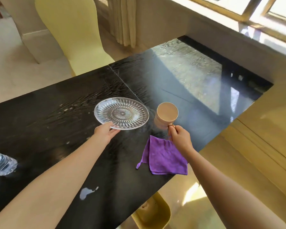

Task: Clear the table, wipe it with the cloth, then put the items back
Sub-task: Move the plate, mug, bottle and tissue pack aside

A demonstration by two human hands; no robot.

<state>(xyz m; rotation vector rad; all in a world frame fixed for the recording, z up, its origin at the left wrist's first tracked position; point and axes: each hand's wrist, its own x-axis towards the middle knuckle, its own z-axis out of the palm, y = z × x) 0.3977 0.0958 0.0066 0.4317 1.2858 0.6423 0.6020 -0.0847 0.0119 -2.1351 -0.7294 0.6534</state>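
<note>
A clear cut-glass plate (pixel 121 113) lies near the middle of the black table (pixel 40 116). My left hand (pixel 104 132) grips its near rim, thumb on top. To its right is a beige mug (pixel 166 115), tilted, and my right hand (pixel 180 137) pinches its handle. A folded purple cloth (pixel 165 156) lies flat on the table just below the mug, partly under my right wrist.
A clear plastic bottle (pixel 1 164) lies at the left edge of view. A pale wet patch (pixel 87 192) marks the near tabletop. Yellow chairs stand at the far side (pixel 69 35) and the near side (pixel 152 214). A window sill (pixel 238 28) runs beyond the table's right end.
</note>
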